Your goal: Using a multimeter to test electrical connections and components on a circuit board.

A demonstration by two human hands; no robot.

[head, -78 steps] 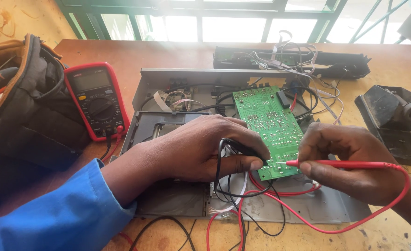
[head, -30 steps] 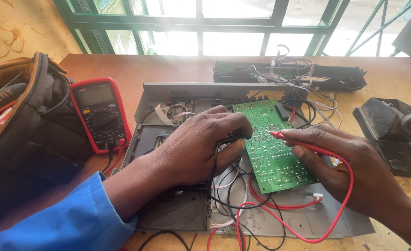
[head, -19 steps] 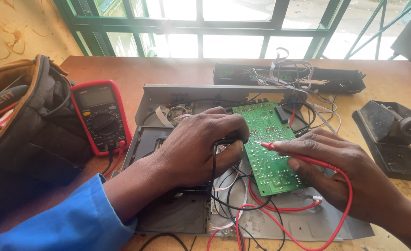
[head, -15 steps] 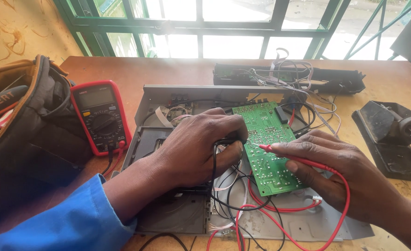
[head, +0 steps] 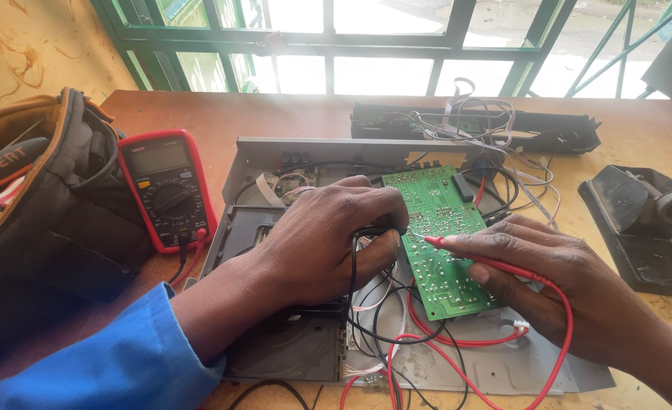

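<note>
The green circuit board (head: 441, 241) lies tilted over the opened grey chassis (head: 503, 372) in the middle of the desk (head: 275, 114), and the right hand (head: 548, 288), fingers pinched on the red probe (head: 476, 258), touches its tip to the solder side. The left hand (head: 324, 243), fingers curled on what looks like a black probe (mostly hidden), steadies at the board's left edge. This looks like mid-measurement, so keeping both tips still matters while glancing at the red multimeter (head: 167, 190) beside the tool bag (head: 39, 220).
</note>
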